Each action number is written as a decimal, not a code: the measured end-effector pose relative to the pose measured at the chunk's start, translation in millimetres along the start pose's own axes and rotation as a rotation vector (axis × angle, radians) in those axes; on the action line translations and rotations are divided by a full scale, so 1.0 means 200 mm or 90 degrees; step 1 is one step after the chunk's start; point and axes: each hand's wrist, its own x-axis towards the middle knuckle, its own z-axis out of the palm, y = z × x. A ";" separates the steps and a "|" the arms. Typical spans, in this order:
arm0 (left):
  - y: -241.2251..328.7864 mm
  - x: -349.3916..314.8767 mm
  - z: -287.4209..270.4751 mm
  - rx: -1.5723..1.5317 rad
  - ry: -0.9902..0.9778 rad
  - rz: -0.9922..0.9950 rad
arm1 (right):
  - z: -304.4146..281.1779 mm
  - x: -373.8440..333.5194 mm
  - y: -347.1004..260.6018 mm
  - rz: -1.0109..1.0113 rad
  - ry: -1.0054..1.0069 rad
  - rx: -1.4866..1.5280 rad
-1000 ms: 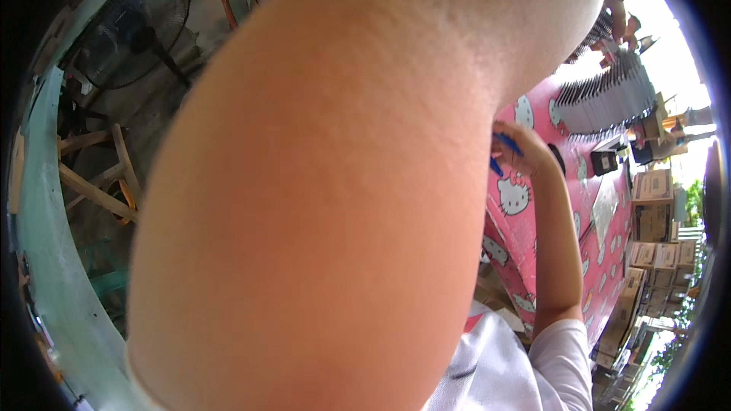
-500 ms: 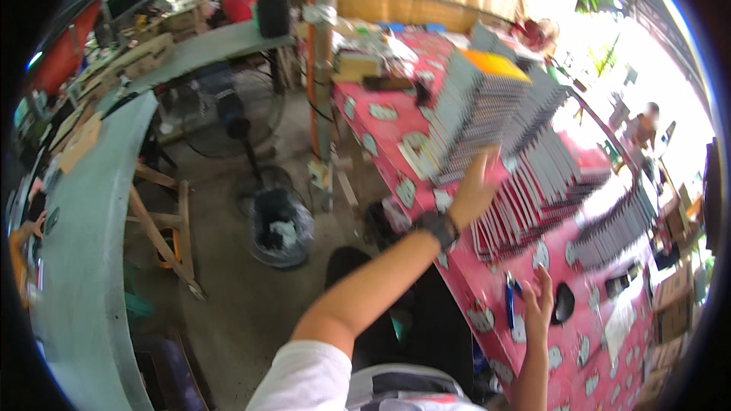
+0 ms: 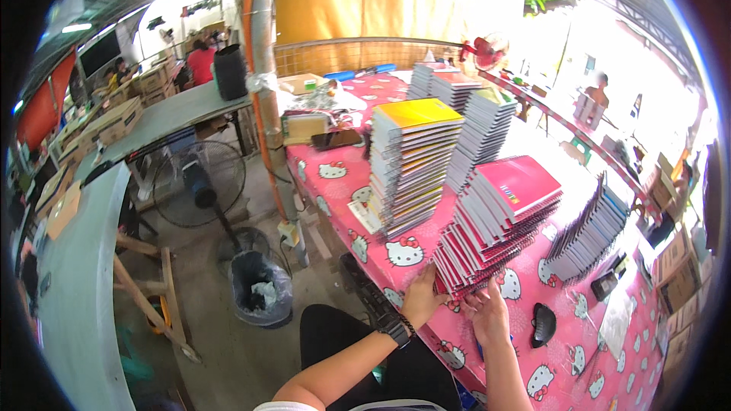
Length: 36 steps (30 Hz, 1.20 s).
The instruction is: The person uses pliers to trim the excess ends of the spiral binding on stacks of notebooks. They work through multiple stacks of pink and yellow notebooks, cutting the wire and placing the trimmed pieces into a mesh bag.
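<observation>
My left hand (image 3: 421, 298) and right hand (image 3: 489, 318) grasp the near end of a red notebook stack (image 3: 499, 221). Its long axis leans far-right.

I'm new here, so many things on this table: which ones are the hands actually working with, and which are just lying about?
In hand:
left hand
right hand
red notebook stack

Lying about:
yellow-topped stack
grey stack
black mouse
phone
floor fan
bin

1. Notebook stacks crowd the pink table (image 3: 411, 255): a tall yellow-topped stack (image 3: 411, 167) stands just left of the leaning red-covered stack (image 3: 499, 221).
2. A bare strip of cloth lies open along the near edge.
3. A black computer mouse (image 3: 543, 324) sits right of it.
</observation>
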 end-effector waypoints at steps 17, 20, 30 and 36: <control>-0.03 0.65 0.58 -0.013 0.095 0.085 | -0.17 0.65 -0.37 -0.032 0.103 -0.078; -0.08 0.78 0.63 0.037 0.101 0.087 | -0.15 0.76 -0.41 -0.059 0.092 -0.125; -0.21 1.13 0.75 0.025 0.152 0.128 | -0.25 1.18 -0.52 -0.032 0.056 -0.201; -0.19 1.16 0.71 -0.056 0.105 0.057 | -0.30 1.30 -0.53 0.026 0.024 -0.174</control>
